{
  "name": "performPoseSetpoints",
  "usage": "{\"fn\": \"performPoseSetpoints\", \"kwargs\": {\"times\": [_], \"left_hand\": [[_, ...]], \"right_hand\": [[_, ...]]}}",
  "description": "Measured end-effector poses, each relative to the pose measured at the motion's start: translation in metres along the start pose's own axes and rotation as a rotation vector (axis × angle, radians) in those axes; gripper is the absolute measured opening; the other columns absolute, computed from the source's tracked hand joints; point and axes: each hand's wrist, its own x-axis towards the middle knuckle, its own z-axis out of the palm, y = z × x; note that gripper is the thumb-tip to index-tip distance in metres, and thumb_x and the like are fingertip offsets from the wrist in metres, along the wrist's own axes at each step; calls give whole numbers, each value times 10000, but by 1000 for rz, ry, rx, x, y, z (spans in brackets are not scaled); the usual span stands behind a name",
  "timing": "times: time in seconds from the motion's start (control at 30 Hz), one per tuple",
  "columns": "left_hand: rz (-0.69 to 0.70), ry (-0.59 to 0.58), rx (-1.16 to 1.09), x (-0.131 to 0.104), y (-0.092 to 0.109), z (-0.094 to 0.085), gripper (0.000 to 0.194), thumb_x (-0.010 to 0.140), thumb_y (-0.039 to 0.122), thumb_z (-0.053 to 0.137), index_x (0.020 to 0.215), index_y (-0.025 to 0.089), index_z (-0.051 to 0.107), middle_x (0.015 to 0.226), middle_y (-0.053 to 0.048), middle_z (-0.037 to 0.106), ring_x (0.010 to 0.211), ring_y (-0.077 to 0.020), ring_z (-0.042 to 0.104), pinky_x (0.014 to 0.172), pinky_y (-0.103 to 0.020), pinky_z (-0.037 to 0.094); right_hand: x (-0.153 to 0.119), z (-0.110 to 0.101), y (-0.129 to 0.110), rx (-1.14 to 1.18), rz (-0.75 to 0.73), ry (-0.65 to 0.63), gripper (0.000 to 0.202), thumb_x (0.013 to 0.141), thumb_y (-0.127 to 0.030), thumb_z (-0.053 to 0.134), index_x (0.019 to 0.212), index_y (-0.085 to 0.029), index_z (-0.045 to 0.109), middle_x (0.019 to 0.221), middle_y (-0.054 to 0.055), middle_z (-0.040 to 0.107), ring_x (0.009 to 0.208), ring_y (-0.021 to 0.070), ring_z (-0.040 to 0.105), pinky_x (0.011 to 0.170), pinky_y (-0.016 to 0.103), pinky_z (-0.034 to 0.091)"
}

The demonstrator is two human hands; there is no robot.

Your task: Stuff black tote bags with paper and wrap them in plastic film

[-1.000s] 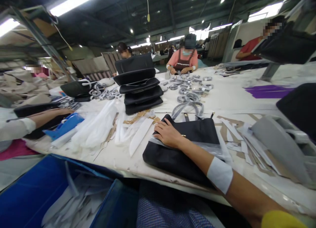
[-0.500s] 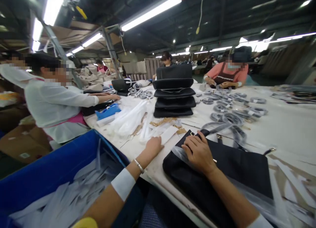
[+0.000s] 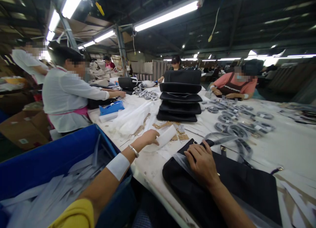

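A black handbag (image 3: 247,178) lies on its side at the table's front edge, with clear plastic film (image 3: 184,162) along it. My right hand (image 3: 203,163) presses on its upper end, fingers curled over the film and the bag's edge by the handle. My left hand (image 3: 148,138) is closed at the left edge of a white strip of thin packing sheet (image 3: 168,135); its fingertips are partly hidden. More white sheets (image 3: 133,117) lie in a loose heap just beyond that hand.
A blue bin (image 3: 81,144) with white strips stands at left. Stacked black bags (image 3: 181,98) rise mid-table, near a blue tape dispenser (image 3: 111,108). Wrapped grey straps (image 3: 234,130) are spread at right. Co-workers stand at the left (image 3: 69,93) and across the table (image 3: 234,83).
My left hand has shifted slightly left and up, and the white sheet by it now looks raised and curved. My right hand stays on the bag. The view has turned a little left.
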Motion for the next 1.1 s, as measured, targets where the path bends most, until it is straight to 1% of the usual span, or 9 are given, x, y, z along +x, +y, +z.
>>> {"fn": "performPoseSetpoints", "kwargs": {"times": [0.13, 0.27, 0.43, 0.5, 0.6, 0.73, 0.9, 1.0, 1.1], "left_hand": [[12, 187, -196, -4, 1, -12, 196, 767, 229, 744, 943, 156, 696, 998, -110, 722, 1074, -304, 630, 915, -382, 491], [144, 255, -485, -3, 39, -8, 382, 1008, 391, 392, 1235, 123, 542, 1154, -145, 676, 1020, -220, 659, 839, -332, 548], [303, 125, -626, -3, 85, 39, 360, 1016, 347, 372, 1227, 98, 523, 1083, -148, 694, 863, -165, 688, 702, -262, 559], [359, 27, -564, -3, 88, 51, 276, 963, 318, 491, 1113, 111, 593, 970, -101, 710, 776, -158, 672, 639, -241, 527], [448, -141, -385, 0, 85, 50, 161, 817, 291, 690, 882, 147, 660, 751, -22, 681, 677, -163, 620, 626, -249, 472], [506, -289, -151, 7, 89, 36, 198, 731, 301, 764, 679, 168, 626, 631, -16, 630, 691, -209, 605, 686, -292, 458], [506, -318, -43, 3, 97, 35, 93, 838, 253, 644, 853, 168, 679, 856, -84, 716, 799, -235, 642, 735, -309, 472], [507, -307, -59, -2, 95, 34, 135, 866, 231, 614, 950, 155, 688, 970, -107, 722, 855, -240, 650, 766, -310, 478], [522, -303, -132, -9, 83, 30, 186, 857, 269, 652, 1009, 166, 688, 990, -88, 721, 875, -239, 652, 786, -308, 484]], "right_hand": [[0, 0, -1, 10, 0, 17, 202, 980, -274, 505, 841, -205, 634, 887, 40, 694, 942, 225, 633, 1148, 536, 242], [-1, -1, -1, 13, -28, 108, 182, 971, -238, 518, 861, -199, 659, 886, 36, 720, 910, 214, 664, 1145, 531, 257], [-2, -5, 0, -16, -68, 169, 182, 946, -203, 535, 830, -199, 675, 850, 32, 731, 857, 206, 680, 1122, 516, 305], [-2, -7, 0, -31, -79, 183, 177, 942, -200, 541, 826, -198, 674, 840, 31, 732, 842, 204, 680, 1113, 508, 320], [-3, -5, 1, -31, -92, 174, 168, 945, -201, 543, 837, -200, 673, 850, 28, 737, 849, 199, 682, 1118, 502, 313], [-5, 0, 1, -2, -71, 82, 179, 955, -210, 531, 833, -198, 663, 855, 31, 727, 855, 200, 668, 1095, 485, 344], [12, -13, -4, -81, -101, -66, 254, 952, -154, 475, 1138, -164, 649, 1162, 103, 695, 1063, 235, 634, 1070, 467, 384], [45, -28, 4, -211, -262, -306, 484, 861, -2, 423, 1291, -157, 583, 1358, 124, 594, 1270, 273, 519, 1122, 527, 293], [82, -31, 31, -241, -448, -616, 475, 775, 16, 466, 1139, -200, 680, 1146, 89, 710, 1171, 284, 590, 1110, 570, 270]]}}
